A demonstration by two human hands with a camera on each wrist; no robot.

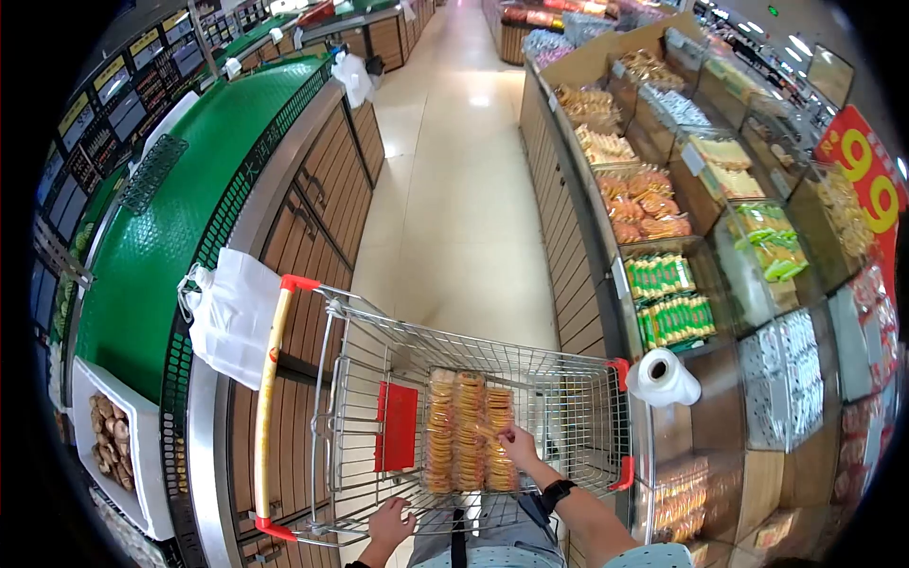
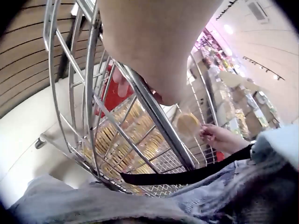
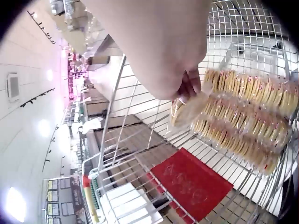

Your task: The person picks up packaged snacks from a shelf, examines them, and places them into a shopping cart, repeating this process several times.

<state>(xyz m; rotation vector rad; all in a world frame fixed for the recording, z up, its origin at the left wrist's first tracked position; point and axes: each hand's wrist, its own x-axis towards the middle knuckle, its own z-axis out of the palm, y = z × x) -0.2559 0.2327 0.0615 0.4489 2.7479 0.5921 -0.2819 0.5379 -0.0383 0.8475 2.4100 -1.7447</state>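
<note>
In the head view, my right hand (image 1: 517, 445) is over the shopping cart (image 1: 568, 364). Its thumb and fingers pinch a pack of round flat biscuits in clear wrap, a pale yellow disc (image 2: 188, 124) in the left wrist view. The right wrist view shows the same pack (image 3: 190, 112) tilted beside the rows. Three rows of wrapped biscuits (image 1: 469, 407) lie in the cart, side by side. My left hand (image 1: 388, 523) is at the cart's near rim, its fingers loosely bent and holding no pack. Part of it is hidden behind the wrist in the left wrist view.
A red panel (image 1: 396, 426) is inside the cart near its handle (image 1: 273, 379). Shelves of packaged snacks (image 1: 653, 199) line the right, with a plastic bag roll (image 1: 663, 377). On the left are a green counter (image 1: 204, 170), a white bag (image 1: 232, 317) and a mushroom box (image 1: 142, 445).
</note>
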